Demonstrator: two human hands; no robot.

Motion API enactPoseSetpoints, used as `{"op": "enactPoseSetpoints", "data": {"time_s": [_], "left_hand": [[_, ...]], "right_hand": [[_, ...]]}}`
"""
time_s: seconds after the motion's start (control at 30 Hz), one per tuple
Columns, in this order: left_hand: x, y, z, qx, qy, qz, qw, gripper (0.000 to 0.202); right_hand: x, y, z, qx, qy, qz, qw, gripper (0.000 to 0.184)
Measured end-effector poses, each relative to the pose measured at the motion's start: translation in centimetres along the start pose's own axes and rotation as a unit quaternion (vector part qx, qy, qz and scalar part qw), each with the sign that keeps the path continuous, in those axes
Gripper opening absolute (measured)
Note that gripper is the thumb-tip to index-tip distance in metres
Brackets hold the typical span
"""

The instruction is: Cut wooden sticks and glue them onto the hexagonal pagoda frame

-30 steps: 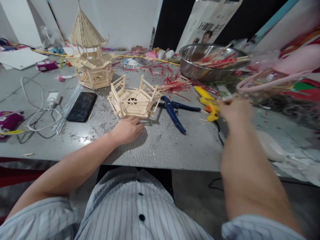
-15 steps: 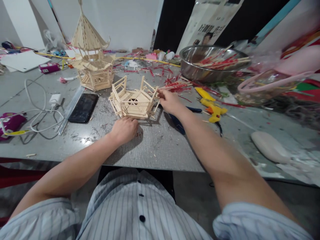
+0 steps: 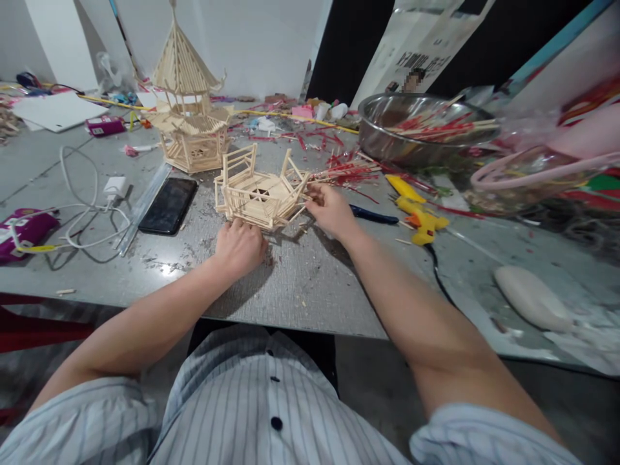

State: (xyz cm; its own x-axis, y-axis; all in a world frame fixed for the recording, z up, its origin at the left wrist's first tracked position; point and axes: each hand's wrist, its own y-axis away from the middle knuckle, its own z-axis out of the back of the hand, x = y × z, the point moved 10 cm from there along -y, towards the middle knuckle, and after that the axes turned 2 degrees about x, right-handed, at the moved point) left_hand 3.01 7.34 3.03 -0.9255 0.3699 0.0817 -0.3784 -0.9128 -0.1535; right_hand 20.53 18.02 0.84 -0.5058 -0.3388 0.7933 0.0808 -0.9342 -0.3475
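Observation:
A low hexagonal frame of pale wooden sticks (image 3: 259,194) lies on the grey table (image 3: 310,284) in front of me. My left hand (image 3: 239,245) is curled against its near edge and grips it. My right hand (image 3: 332,210) pinches the frame's right side, fingers pressed together on a rail or thin stick there. A finished stick pagoda (image 3: 188,113) stands behind the frame to the left.
A black phone (image 3: 168,205) and a white charger with cable (image 3: 113,188) lie left of the frame. Blue pliers (image 3: 371,214) and a yellow glue gun (image 3: 419,216) lie to the right. Behind stands a steel bowl (image 3: 382,129) of red-tipped sticks, a pink-rimmed bowl (image 3: 533,174) further right.
My right hand came back from the glue gun area to the frame's right side. My left hand moved up from the table to grip the frame's near edge. The view shifted slightly.

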Motion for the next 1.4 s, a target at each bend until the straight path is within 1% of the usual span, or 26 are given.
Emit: {"op": "enactPoseSetpoints", "data": {"time_s": [0.1, 0.17, 0.3, 0.5, 0.6, 0.67, 0.8, 0.87, 0.97, 1.1, 1.2, 1.27, 1.33, 1.4], "left_hand": [[0.6, 0.0, -0.1, 0.006, -0.006, 0.017, 1.000, 0.038], [1.2, -0.1, -0.3, 0.008, -0.017, 0.031, 0.999, 0.041], [2.4, -0.4, -0.5, 0.028, -0.028, 0.056, 0.998, 0.051], [3.8, -0.6, -0.9, 0.094, -0.036, 0.095, 0.990, 0.058], [4.4, -0.4, -0.8, 0.105, -0.040, 0.106, 0.988, 0.059], [4.7, -0.3, -0.7, 0.108, -0.040, 0.107, 0.988, 0.060], [5.0, 0.0, -0.5, 0.121, -0.058, 0.108, 0.985, 0.057], [4.8, 0.2, -0.1, 0.117, -0.060, 0.111, 0.985, 0.051], [4.0, 0.7, 0.5, 0.111, -0.063, 0.101, 0.987, 0.042], [2.4, 1.1, 0.8, 0.100, -0.069, 0.059, 0.991, 0.038], [0.7, 1.0, 0.8, 0.090, -0.057, 0.001, 0.994, 0.041], [-1.5, 1.2, 0.7, 0.084, -0.037, -0.088, 0.992, 0.042], [-4.0, 1.7, 0.6, 0.076, -0.008, -0.194, 0.978, 0.041], [-5.6, 2.2, 0.6, 0.053, 0.020, -0.268, 0.962, 0.040]], "right_hand": [[0.5, 0.6, 0.1, 0.000, -0.004, -0.016, 1.000, 0.031], [1.1, 1.1, 0.1, 0.000, 0.003, -0.012, 1.000, 0.028], [2.4, 1.9, -0.2, 0.002, 0.004, -0.011, 1.000, 0.026], [2.9, 2.5, -1.5, 0.034, -0.078, -0.050, 0.995, 0.026], [3.1, 2.9, -2.2, 0.053, -0.116, -0.067, 0.990, 0.029], [3.3, 3.1, -2.9, 0.076, -0.151, -0.079, 0.982, 0.034], [3.7, 3.7, -4.3, 0.128, -0.230, -0.108, 0.959, 0.041], [3.8, 4.0, -4.7, 0.144, -0.256, -0.121, 0.948, 0.042], [3.8, 4.2, -5.0, 0.156, -0.278, -0.134, 0.939, 0.042], [3.9, 4.3, -5.0, 0.156, -0.291, -0.129, 0.935, 0.039], [4.0, 4.5, -5.3, 0.162, -0.291, -0.132, 0.934, 0.036], [4.2, 4.8, -5.7, 0.174, -0.286, -0.139, 0.932, 0.033], [4.7, 5.0, -6.0, 0.187, -0.280, -0.139, 0.931, 0.031], [5.5, 5.2, -6.2, 0.195, -0.273, -0.132, 0.933, 0.029]]}}
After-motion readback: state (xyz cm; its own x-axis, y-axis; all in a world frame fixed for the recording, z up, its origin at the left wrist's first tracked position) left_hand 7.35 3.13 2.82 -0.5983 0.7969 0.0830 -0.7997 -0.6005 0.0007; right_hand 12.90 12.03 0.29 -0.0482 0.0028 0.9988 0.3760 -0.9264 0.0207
